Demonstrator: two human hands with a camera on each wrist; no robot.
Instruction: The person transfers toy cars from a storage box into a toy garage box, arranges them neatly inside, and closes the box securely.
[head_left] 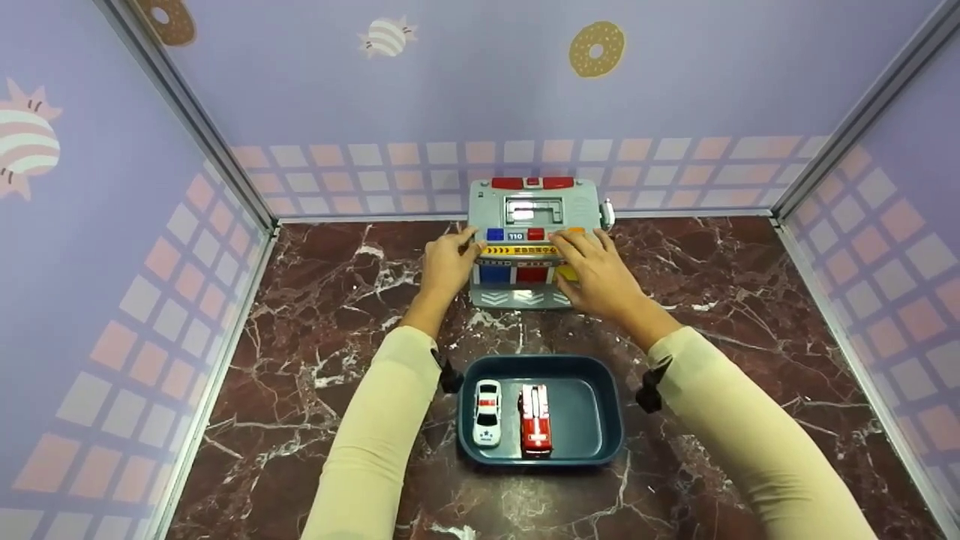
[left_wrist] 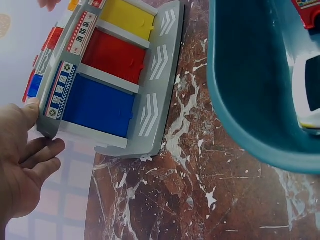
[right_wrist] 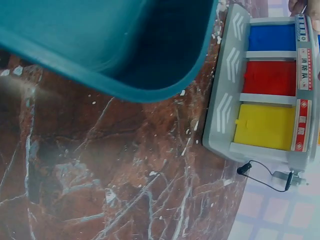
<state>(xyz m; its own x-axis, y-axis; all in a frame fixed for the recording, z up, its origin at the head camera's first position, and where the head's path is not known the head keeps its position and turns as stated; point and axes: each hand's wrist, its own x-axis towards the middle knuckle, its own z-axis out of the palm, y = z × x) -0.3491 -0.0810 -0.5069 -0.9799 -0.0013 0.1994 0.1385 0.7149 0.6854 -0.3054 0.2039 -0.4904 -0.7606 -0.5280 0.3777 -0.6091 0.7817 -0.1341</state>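
Note:
A grey toy garage (head_left: 529, 298) stands at the back wall, with blue, red and yellow doors under a roof with coloured buttons. My left hand (head_left: 448, 264) holds its left front corner; in the left wrist view the thumb lies on the roof edge and the fingers curl beside the corner. Over the right front of the roof is my right hand (head_left: 596, 274), fingers spread loosely by the orange button (head_left: 574, 231). The right wrist view leaves that hand out and shows the yellow door (right_wrist: 265, 126) closed. All three doors are down.
Nearer me a dark teal tray (head_left: 616, 420) sits on the marbled red-brown tabletop (head_left: 322, 375). In it lie a white toy police car (head_left: 487, 424) and a red toy fire truck (head_left: 535, 431). A cord with a black end (right_wrist: 244, 169) hangs from the garage's side. Patterned walls enclose the table.

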